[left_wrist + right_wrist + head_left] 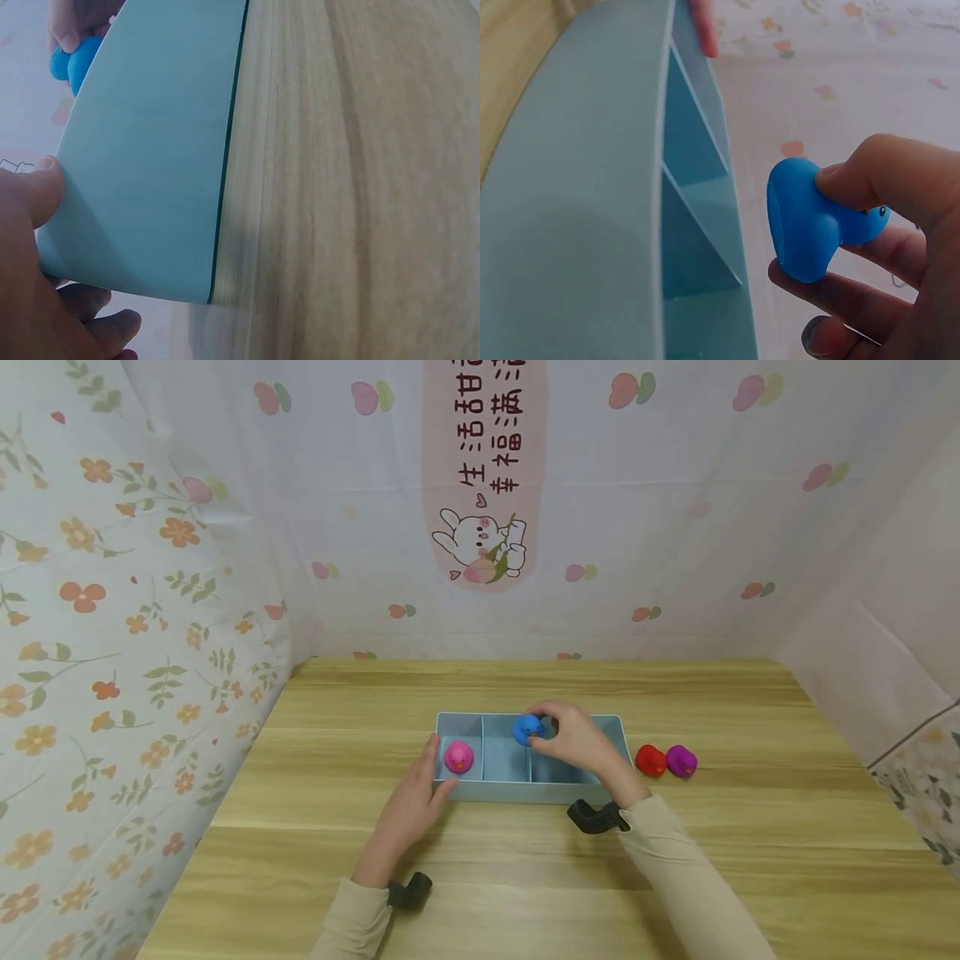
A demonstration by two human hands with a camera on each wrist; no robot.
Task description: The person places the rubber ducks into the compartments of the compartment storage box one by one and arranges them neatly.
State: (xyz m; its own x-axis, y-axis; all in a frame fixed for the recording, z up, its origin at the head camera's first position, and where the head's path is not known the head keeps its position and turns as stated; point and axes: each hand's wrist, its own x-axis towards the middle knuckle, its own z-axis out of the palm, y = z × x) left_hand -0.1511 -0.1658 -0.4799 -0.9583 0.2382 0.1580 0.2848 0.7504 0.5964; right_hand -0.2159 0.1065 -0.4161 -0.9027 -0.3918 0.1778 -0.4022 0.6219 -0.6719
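A pale blue divided box (495, 791) lies on the wooden table. In its left compartment sits a pink rubber duck (459, 757). My left hand (412, 797) rests against the box's left end, its thumb (46, 187) at the front rim and the fingers along the end wall. Over the divider beside the middle compartment, my right hand (577, 739) pinches a blue rubber duck (806, 221) between thumb and fingers. In the right wrist view the duck is above the rim, apart from the box. The right hand hides part of the right-hand section.
A red rubber duck (650, 761) and a purple one (682, 762) stand side by side on the table, just right of the box. Patterned cloth hangs behind the table and at both sides. Each wrist wears a black camera mount.
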